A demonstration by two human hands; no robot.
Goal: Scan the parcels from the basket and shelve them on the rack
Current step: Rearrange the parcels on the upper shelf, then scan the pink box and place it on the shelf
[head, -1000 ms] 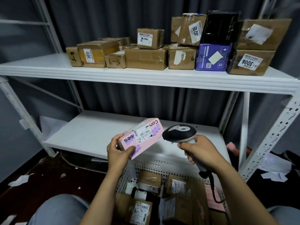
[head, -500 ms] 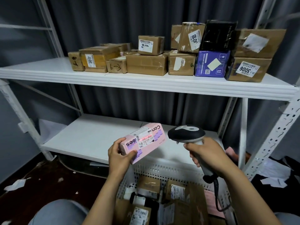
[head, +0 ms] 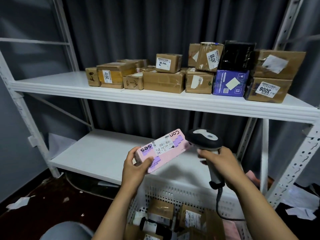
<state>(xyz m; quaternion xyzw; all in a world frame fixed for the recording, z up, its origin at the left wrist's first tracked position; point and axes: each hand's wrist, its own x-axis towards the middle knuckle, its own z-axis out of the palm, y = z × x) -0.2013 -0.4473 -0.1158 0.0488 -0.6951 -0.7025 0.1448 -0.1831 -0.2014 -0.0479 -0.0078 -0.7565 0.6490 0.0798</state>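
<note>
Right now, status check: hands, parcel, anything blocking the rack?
Left hand grips pink parcel, label up. Right hand holds scanner, head at parcel's far end. Upper shelf bare at left; path looks open.

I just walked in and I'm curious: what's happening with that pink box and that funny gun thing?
A person is scanning parcels. Their left hand grips a flat pink cardboard box, label up, and their right hand holds a black-and-grey handheld scanner on a cord, pointed toward that box. Below them a white perforated plastic basket holds more parcels. The upper shelf of the white metal rack already carries brown cardboard boxes; the pink box is not shelved yet.
</note>
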